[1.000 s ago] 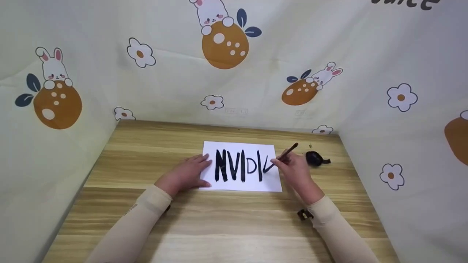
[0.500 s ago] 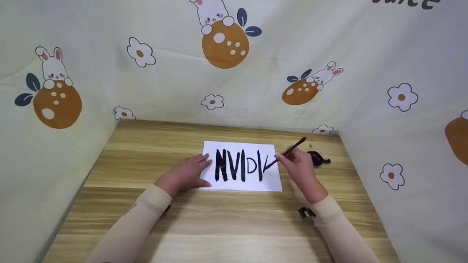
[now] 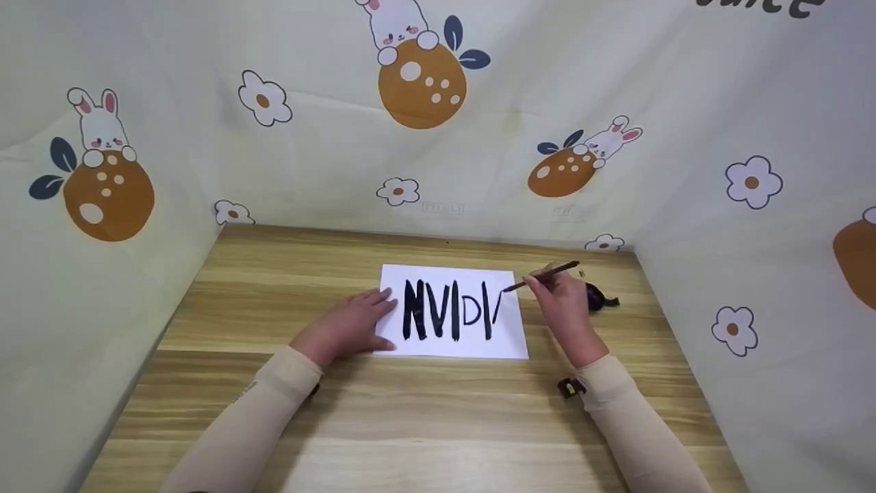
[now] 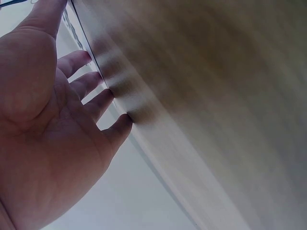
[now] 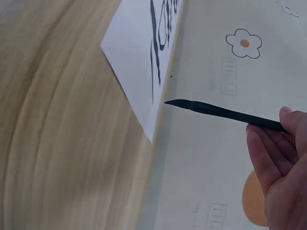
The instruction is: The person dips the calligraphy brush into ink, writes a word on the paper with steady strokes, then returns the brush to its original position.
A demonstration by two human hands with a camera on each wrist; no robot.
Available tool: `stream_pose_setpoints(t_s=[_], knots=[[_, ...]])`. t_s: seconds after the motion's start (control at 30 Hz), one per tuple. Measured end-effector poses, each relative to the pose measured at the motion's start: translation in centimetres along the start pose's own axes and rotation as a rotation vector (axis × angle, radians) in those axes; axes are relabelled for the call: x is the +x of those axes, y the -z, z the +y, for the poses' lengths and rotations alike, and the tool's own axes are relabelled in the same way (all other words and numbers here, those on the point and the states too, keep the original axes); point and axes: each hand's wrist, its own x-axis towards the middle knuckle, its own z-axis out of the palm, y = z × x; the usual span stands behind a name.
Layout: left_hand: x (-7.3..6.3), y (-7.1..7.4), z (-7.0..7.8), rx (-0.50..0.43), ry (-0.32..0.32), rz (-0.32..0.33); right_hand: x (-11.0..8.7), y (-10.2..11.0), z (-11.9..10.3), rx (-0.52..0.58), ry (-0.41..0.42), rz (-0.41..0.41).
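A white sheet of paper (image 3: pixel 445 348) lies on the wooden table with black brush letters "NVIDI" and a thin slanted stroke (image 3: pixel 497 308) at their right. My left hand (image 3: pixel 349 323) rests on the sheet's left edge with spread fingers; the left wrist view shows its fingertips (image 4: pixel 123 120) down at the surface. My right hand (image 3: pixel 564 305) pinches a dark writing brush (image 3: pixel 551 271) by its handle. The brush tip (image 5: pixel 175 103) is at the top of the slanted stroke in the head view. Behind the right hand, a round black ink pot (image 3: pixel 599 298) is partly hidden.
The wooden table (image 3: pixel 383 431) runs back to a cream cloth (image 3: pixel 328 157) printed with rabbits, oranges and flowers, which encloses the back and both sides. A small bit (image 3: pixel 582 274) lies near the pot. A black strap mount (image 3: pixel 569 388) shows at the right wrist.
The brush tip has moved from low beside the last upright, up along the slanted stroke to its top. My right hand shifted right, covering more of the ink pot. My left hand stayed put.
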Motion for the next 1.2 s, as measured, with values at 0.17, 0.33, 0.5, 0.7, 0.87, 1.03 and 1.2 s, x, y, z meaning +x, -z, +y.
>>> stream_pose_setpoints(t_s=[0.17, 0.33, 0.5, 0.7, 0.87, 1.03, 1.2], knots=[[0.1, -0.2, -0.1, -0.004, -0.022, 0.011, 0.0, -0.3, 0.7, 0.009, -0.018, -0.017], [0.2, -0.3, -0.2, 0.002, -0.025, 0.013, -0.1, -0.3, 1.1, -0.016, -0.023, -0.025], [0.2, -0.2, -0.2, -0.001, -0.025, 0.010, -0.2, -0.3, 1.3, -0.058, -0.038, -0.025], [0.2, -0.2, -0.2, -0.001, -0.013, 0.002, -0.4, 0.1, 0.9, -0.076, -0.112, -0.059], [0.1, -0.1, -0.1, -0.005, -0.008, 0.000, -0.6, 0.7, 0.7, -0.112, -0.134, -0.087], [0.0, -0.1, 0.0, -0.009, -0.005, 0.006, -0.8, 1.5, 0.5, -0.147, -0.110, -0.114], [-0.1, -0.2, 0.0, -0.003, -0.007, 0.012, -0.9, 2.1, 0.2, -0.159, -0.131, -0.168]])
